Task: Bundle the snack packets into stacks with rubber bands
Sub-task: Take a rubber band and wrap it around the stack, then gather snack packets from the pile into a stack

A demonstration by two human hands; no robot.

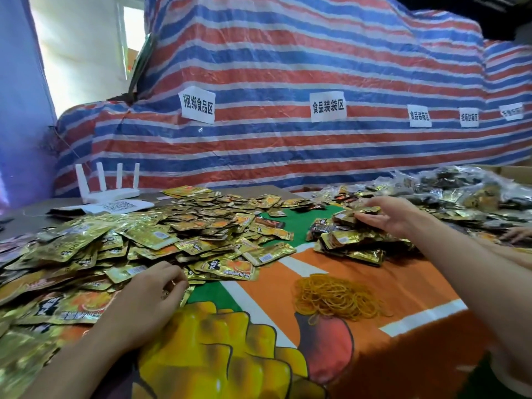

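Observation:
A wide heap of loose gold snack packets (144, 240) covers the left and middle of the table. My left hand (152, 289) lies at the heap's near edge with its fingers curled onto packets; whether it holds one I cannot tell. A lower pile of bundled gold packets (354, 243) sits to the right. My right hand (385, 214) reaches over this pile and grips a stack of packets (367, 211) at its top. A heap of yellow rubber bands (334, 295) lies on the cloth between my two forearms.
The table carries an orange and green printed cloth (288, 326). A white router (108, 185) stands at the back left. Dark and clear packets (460, 191) pile up at the far right, where another person's hand (518, 234) shows. A striped tarp (288, 82) with paper labels rises behind.

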